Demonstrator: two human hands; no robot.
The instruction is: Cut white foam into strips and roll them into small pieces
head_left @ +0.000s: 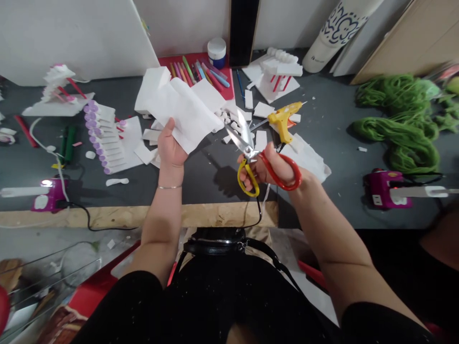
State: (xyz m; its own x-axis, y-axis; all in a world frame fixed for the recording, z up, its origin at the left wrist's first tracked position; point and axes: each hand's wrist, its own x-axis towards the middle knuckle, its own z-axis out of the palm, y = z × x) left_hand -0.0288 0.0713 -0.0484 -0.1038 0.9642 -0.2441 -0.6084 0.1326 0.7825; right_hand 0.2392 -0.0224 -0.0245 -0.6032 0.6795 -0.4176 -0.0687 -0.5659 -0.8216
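Table point(335, 126): below both grips
Left hand point(172, 147): holds sheet point(191, 114)
Right hand point(278, 166): holds scissors point(250, 150)
Glue gun point(283, 123): beyond right grip

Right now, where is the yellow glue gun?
In the head view, the glue gun is right of centre on the dark table, just beyond the right hand and its scissors, left of the green yarn.

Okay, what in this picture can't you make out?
In the head view:
Left hand: fingers mostly hidden behind the white sheet.
White bottle: upper end cut off by the top edge.
Lettering near its base: too small to read.
White bar at left: outer end cut off by the left edge.
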